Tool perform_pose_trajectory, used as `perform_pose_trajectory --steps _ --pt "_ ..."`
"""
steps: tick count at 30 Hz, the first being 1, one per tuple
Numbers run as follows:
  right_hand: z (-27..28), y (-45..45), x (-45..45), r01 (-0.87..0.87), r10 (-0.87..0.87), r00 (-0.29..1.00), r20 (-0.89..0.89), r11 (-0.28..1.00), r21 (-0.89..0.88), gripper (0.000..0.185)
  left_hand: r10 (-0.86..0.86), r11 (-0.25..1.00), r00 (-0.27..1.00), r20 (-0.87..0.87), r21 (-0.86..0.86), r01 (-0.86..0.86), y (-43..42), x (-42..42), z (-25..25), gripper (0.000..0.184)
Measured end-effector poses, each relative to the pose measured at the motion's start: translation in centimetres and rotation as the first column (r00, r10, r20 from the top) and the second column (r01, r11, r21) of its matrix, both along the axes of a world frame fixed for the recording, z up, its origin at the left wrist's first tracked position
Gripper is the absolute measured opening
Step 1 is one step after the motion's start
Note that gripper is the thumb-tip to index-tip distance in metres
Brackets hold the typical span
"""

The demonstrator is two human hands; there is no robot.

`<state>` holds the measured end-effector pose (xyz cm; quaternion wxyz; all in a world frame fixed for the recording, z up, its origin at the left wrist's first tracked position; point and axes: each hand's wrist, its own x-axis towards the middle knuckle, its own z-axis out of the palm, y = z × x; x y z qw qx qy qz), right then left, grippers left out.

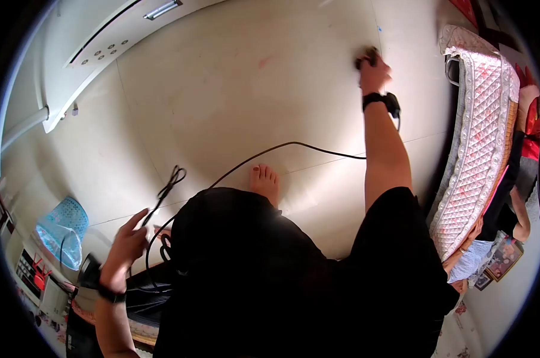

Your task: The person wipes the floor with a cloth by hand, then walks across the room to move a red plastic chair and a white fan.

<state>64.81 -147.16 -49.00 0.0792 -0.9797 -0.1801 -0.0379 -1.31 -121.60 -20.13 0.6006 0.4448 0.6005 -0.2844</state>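
Observation:
My left hand [128, 243], at the lower left, is closed on a black cable [164, 194]. A folded loop of the cable sticks up past the fingertips. Far out over the floor at the upper right, my right hand [375, 76] grips a small dark object [368, 56]; blur hides its kind. Each wrist wears a black band, and the right one carries a black box [392, 105]. A long black cord [294, 142] arcs across in front of my body toward the right forearm.
Pale floor tiles [222, 89] lie ahead, with my bare foot [265, 179] on them. A white cabinet [97, 42] stands upper left, a blue patterned bin [67, 221] with a plastic liner lower left. Along the right runs a quilted sofa [476, 137]; another person [491, 235] sits there.

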Motion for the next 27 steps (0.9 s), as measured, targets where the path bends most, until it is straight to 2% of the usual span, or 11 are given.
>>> perform_pose_trajectory --steps 7,11,13,14,16,18,20,21,23,25,27 --pt "2.7 14.7 -20.5 -0.602 0.680 0.716 -0.158 0.716 0.354 0.049 0.138 0.916 0.959 -0.247 0.401 -0.028 1.3 -4.5 19.1 0.046" --pt "4.5 16.1 -26.5 -0.499 0.801 0.519 -0.299 0.568 0.655 0.044 0.307 0.933 0.806 -0.506 0.329 -0.148 -5.2 -14.5 21.7 0.042" --pt "4.9 15.5 -22.2 -0.348 0.792 0.503 -0.346 0.552 0.757 0.042 -0.663 0.707 0.614 -0.429 -0.088 0.702 -7.2 -13.6 21.8 0.038" --pt "4.7 14.4 -18.2 -0.360 0.764 0.563 -0.316 0.571 0.738 0.036 -0.668 0.717 0.606 -0.433 -0.153 0.680 -8.3 -18.4 21.1 0.038" --pt "3.5 9.1 -6.5 -0.336 0.565 0.781 -0.266 0.739 0.584 0.026 0.356 0.931 0.704 -0.614 0.170 -0.323 -8.9 -34.6 18.5 0.040" --pt "3.4 4.1 4.2 -0.147 0.239 0.927 -0.291 0.941 0.304 0.023 0.618 0.765 0.435 -0.655 0.374 -0.525 -4.4 -29.7 16.1 0.042" --pt "1.5 -0.9 12.9 0.375 0.062 0.818 -0.572 0.697 0.611 0.028 0.757 0.586 0.086 -0.648 0.614 -0.529 4.3 -6.8 15.1 0.039" --pt "1.3 -1.5 14.6 0.491 0.066 0.793 -0.605 0.517 0.701 0.034 0.767 0.640 0.348 -0.539 0.619 -0.454 4.0 -9.8 13.5 0.038" --pt "-0.3 0.5 16.3 0.345 -0.054 0.877 -0.477 0.762 0.549 0.036 0.546 0.697 0.793 -0.271 0.671 -0.251 4.0 -16.4 10.2 0.038" --pt "-3.2 5.1 16.2 0.015 -0.033 0.982 -0.185 0.995 -0.097 0.039 0.302 0.755 0.942 -0.144 0.640 -0.144 4.6 -15.8 8.5 0.040" --pt "-4.3 11.3 12.1 -0.255 0.255 0.966 -0.049 0.901 -0.351 0.042 0.179 0.823 0.971 -0.157 0.565 -0.060 6.7 -11.6 5.4 0.041"
